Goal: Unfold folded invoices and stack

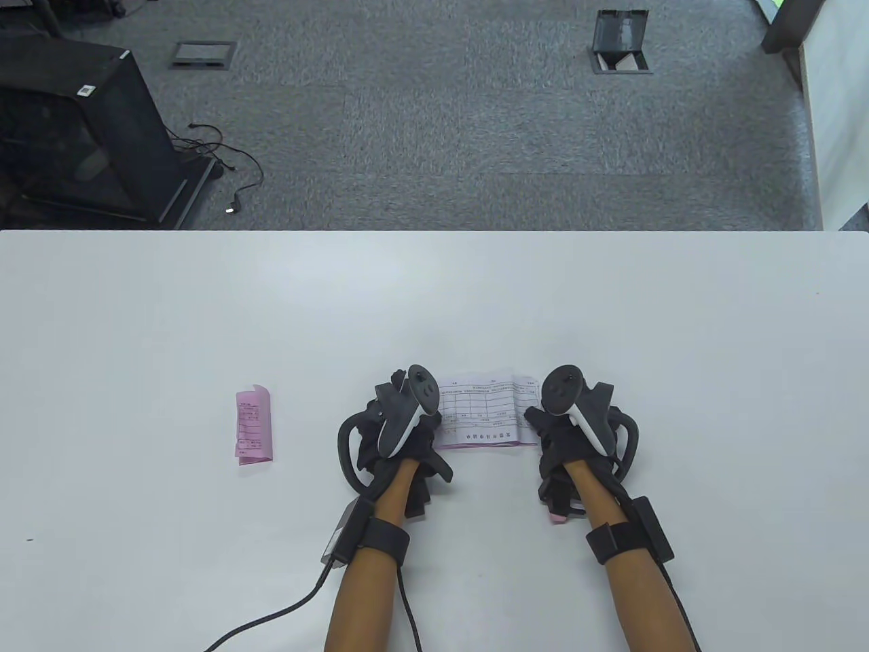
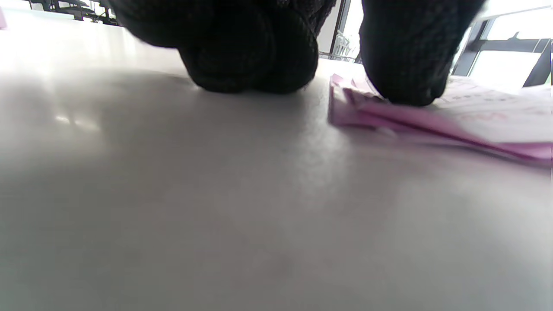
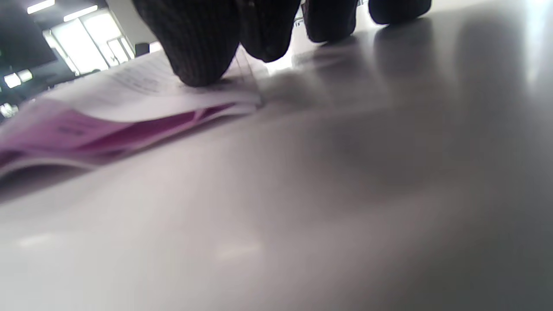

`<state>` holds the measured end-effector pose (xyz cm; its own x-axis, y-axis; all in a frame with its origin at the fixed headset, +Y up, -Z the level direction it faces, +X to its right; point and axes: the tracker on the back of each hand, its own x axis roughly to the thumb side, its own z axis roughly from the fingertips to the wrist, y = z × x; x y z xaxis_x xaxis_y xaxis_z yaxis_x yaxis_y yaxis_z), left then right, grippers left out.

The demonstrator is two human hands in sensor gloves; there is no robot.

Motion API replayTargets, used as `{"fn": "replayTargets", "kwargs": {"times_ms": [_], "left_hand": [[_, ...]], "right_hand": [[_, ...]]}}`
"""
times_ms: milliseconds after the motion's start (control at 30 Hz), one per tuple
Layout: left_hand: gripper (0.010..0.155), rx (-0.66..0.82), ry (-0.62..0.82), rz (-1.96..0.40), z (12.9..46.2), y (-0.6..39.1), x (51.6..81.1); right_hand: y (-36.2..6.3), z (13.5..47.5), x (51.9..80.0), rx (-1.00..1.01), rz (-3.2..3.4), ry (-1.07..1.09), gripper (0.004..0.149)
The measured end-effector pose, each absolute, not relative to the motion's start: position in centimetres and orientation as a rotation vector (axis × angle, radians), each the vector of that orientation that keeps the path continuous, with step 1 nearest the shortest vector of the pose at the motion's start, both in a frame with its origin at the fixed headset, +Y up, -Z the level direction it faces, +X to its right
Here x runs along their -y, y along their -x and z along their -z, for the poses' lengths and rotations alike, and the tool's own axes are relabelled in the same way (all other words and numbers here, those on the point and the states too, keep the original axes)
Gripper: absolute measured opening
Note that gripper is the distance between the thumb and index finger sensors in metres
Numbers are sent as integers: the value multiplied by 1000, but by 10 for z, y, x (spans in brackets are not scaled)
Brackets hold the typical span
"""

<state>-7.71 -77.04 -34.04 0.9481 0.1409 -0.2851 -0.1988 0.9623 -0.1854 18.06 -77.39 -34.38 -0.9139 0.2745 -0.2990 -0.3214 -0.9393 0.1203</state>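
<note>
An unfolded white-and-pink invoice (image 1: 485, 411) lies flat near the table's front, a folded pink invoice (image 1: 254, 424) well left

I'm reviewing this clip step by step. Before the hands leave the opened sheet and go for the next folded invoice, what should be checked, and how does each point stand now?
1. Opened invoice lies spread on the table: ok.
2. Left hand presses its left end with a fingertip: ok.
3. Right hand presses its right end: ok.
4. Near edge fully flat: not ok, pink layers bow up in the right wrist view.
5. Folded pink invoice lies apart at the left, untouched: ok.
6. How many sheets lie under the top one: cannot tell.
</note>
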Motion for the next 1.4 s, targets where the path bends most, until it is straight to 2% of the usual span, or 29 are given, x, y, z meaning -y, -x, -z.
{"fn": "replayTargets", "kwargs": {"times_ms": [133,300,367,500,700,800,867,933,1000,1133,1233,1400], "left_hand": [[83,-265,132,-284,329,89,765],[82,-315,-8,-271,309,120,744],[83,-388,-52,-285,301,140,733],[82,-580,-43,-345,291,194,721],[65,-800,-49,-495,275,268,729],[63,-844,-34,-440,271,288,735],[69,-836,38,-374,271,294,742],[82,-807,134,-383,273,295,750],[89,-780,212,-394,276,293,761],[96,-749,245,-242,283,282,768],[93,-751,249,-156,287,276,769],[77,-750,171,-186,290,272,767]], "right_hand": [[-194,339,771,-184,-2700,394,48],[-221,326,762,-124,-2545,425,50],[-233,319,757,-98,-2550,401,50],[-255,298,747,-59,-2549,354,50],[-268,276,752,-70,-2477,279,51],[-267,273,758,-120,-2484,261,51],[-265,272,758,-108,-2508,245,51],[-262,271,757,-110,-2525,225,52],[-260,270,758,-126,-2526,217,52],[-259,268,760,-144,-2551,209,52],[-259,268,761,-145,-2556,212,52],[-257,267,762,-151,-2561,206,51]]}}
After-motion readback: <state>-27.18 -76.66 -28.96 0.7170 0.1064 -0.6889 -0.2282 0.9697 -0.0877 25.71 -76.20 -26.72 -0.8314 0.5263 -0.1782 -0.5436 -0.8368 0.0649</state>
